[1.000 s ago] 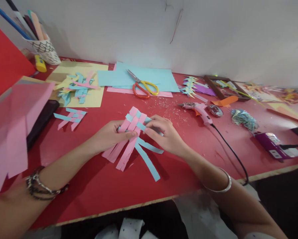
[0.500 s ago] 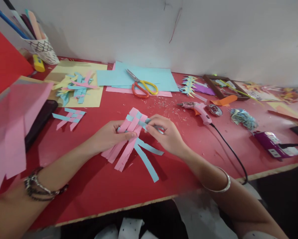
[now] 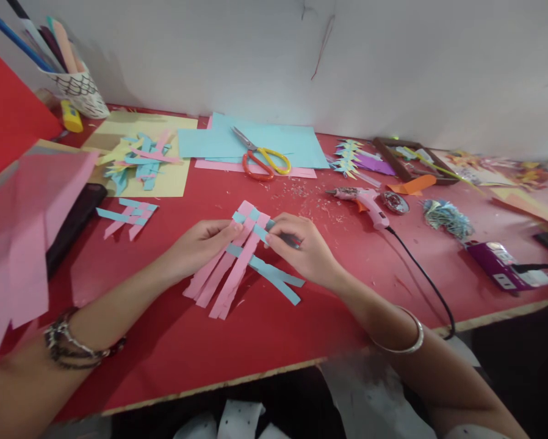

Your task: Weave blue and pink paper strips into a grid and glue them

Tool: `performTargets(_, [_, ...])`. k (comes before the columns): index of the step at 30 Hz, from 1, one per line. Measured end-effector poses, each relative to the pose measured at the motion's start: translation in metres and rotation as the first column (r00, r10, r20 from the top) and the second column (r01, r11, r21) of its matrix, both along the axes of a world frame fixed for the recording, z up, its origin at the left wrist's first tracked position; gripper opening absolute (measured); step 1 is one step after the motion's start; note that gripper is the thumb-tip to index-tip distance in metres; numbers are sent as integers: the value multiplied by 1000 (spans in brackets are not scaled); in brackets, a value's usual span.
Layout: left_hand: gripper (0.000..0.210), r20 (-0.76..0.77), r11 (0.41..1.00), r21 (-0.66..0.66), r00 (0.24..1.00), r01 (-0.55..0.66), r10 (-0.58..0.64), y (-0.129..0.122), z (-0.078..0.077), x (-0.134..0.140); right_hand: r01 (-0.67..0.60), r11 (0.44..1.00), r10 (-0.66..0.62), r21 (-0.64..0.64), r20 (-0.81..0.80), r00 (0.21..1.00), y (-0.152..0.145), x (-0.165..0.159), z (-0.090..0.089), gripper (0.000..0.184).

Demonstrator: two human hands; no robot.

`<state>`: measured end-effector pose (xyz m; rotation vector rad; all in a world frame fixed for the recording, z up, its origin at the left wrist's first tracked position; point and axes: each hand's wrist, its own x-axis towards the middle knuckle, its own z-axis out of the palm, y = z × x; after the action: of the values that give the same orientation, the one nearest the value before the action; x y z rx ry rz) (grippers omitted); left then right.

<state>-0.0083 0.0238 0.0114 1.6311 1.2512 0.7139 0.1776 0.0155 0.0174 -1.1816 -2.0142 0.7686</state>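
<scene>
Between my hands is a woven piece of pink paper strips (image 3: 232, 275), with blue strips crossing over and under at its upper end. My left hand (image 3: 205, 244) pinches its left edge, thumb on top and fingers partly hidden beneath. At the right edge my right hand (image 3: 301, 244) pinches the ends of the blue paper strips (image 3: 261, 232) between thumb and fingers. Lower down, two loose blue strips (image 3: 278, 278) fan out to the right from under the pink ones. A smaller finished-looking woven pink and blue piece (image 3: 134, 214) lies to the left.
Scissors (image 3: 260, 160) rest on blue paper sheets (image 3: 296, 141) at the back. A pile of cut strips (image 3: 146, 157) lies on cream paper. To the right are a pink glue gun (image 3: 365, 201) with its cord and a purple power box (image 3: 493, 262). Pink sheets (image 3: 29, 244) cover the left side.
My left thumb has moved up toward the woven end, uncovering a blue strip lower down. The loose blue strips have swung upward and closer together. My right hand keeps its pinch.
</scene>
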Motion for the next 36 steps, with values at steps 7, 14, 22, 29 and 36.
performTargets(7, [41, -56, 1000, -15, 998, 6, -7, 1, 1, -1, 1, 1000, -1, 6, 10, 1000, 0, 1, 1, 19])
performTargets(14, [42, -11, 999, -41, 1000, -17, 17, 1, 1, -1, 15, 1000, -15, 7, -6, 1000, 0, 1, 0, 19])
performTargets(22, [34, 25, 994, -107, 1000, -7, 9, 2, -1, 0, -9, 1000, 9, 6, 29, 1000, 1, 1, 0, 19])
performTargets(29, [30, 75, 990, -140, 997, -22, 32, 3, -2, -2, 17, 1000, -17, 24, 10, 1000, 0, 1, 1, 19])
performTargets(36, [32, -22, 992, -123, 999, -30, 27, 0, -2, -1, 25, 999, -26, 30, 38, 999, -2, -3, 2, 19])
